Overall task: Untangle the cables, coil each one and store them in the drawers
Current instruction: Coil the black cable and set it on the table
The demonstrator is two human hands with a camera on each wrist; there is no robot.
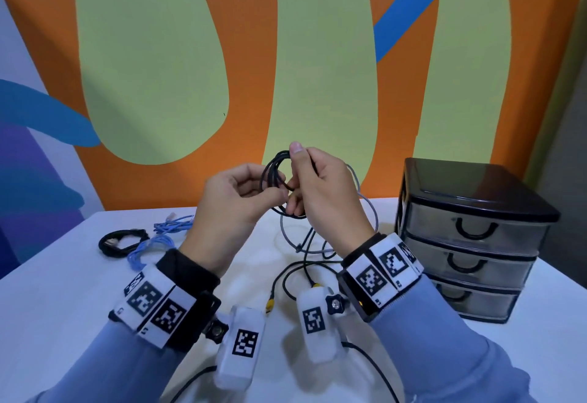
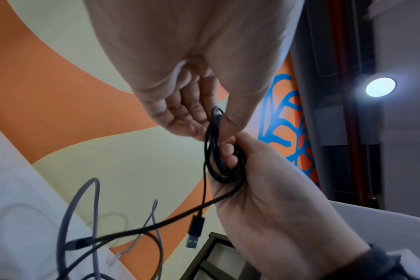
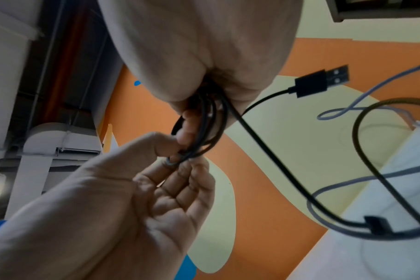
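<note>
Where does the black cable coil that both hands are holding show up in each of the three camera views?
Head: black cable coil at centre, between left hand and right hand.
Left wrist: right of centre.
Right wrist: centre, below the palm.
Shared landmark: its USB plug in both wrist views; the head view doesn't show it.
</note>
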